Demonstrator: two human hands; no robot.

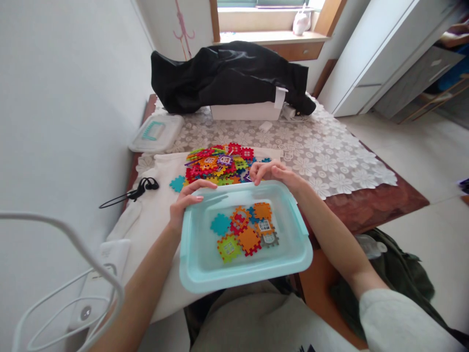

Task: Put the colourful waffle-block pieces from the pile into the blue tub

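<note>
A light-blue plastic tub (205, 286) sits at the near edge of the table, in front of my body. Several flat interlocking tiles lie on its bottom, among them an orange tile (249, 239), a green window tile (229, 248) and a teal tile (220, 224). At the tub's far left corner, my left hand (188, 200) is closed on the rim. Bent fingers of my right hand (273, 173) grip the far rim toward the right; part of them is hidden. Just beyond both hands lies a pile of colourful tiles (208, 164).
A clear lid (157, 134) lies at the back left, near a black cable (144, 186). Black cloth (234, 73) covers a white box (245, 112) at the back. A white cable (73, 239) loops at the lower left. A dark bag (399, 278) is at right.
</note>
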